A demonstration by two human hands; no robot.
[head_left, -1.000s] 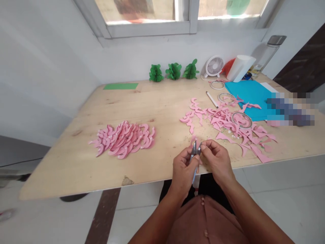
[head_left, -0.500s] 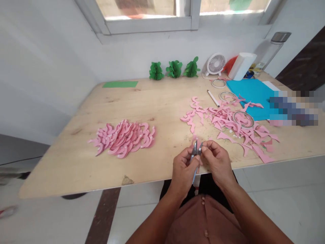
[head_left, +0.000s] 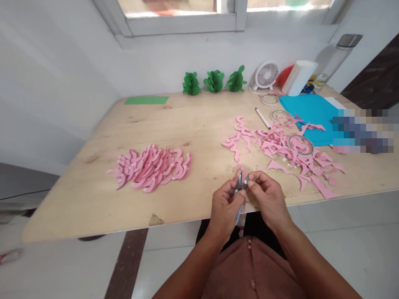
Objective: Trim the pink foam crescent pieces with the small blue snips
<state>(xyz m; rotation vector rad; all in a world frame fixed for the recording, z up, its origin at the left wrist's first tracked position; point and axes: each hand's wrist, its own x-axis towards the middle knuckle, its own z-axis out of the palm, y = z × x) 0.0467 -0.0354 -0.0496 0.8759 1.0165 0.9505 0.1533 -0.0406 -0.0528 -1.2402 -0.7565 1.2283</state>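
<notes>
Close to the table's front edge, my left hand (head_left: 225,206) is closed around small thread snips (head_left: 239,194) with a blue handle. Their two metal blades point away from me, parted. The fingertips of my right hand (head_left: 268,192) pinch a tiny white piece (head_left: 245,181) beside the right blade; its kind is too small to tell. Just beyond the blades shows a curved pink paper piece (head_left: 240,168), partly hidden by my fingers. To the left lies a heap of curved pink paper pieces (head_left: 156,168), some with white spots.
Pink paper scraps (head_left: 274,145) and tape rolls (head_left: 299,145) lie on the right, near a white pen (head_left: 262,118) and blue sheets (head_left: 307,112). Green paper shapes (head_left: 214,81), a white fan (head_left: 266,75) and a green strip (head_left: 146,100) are along the back.
The view has shifted slightly, so the table's back moves up in the picture. My hands keep nearly the same hold on the snips and the white piece.
</notes>
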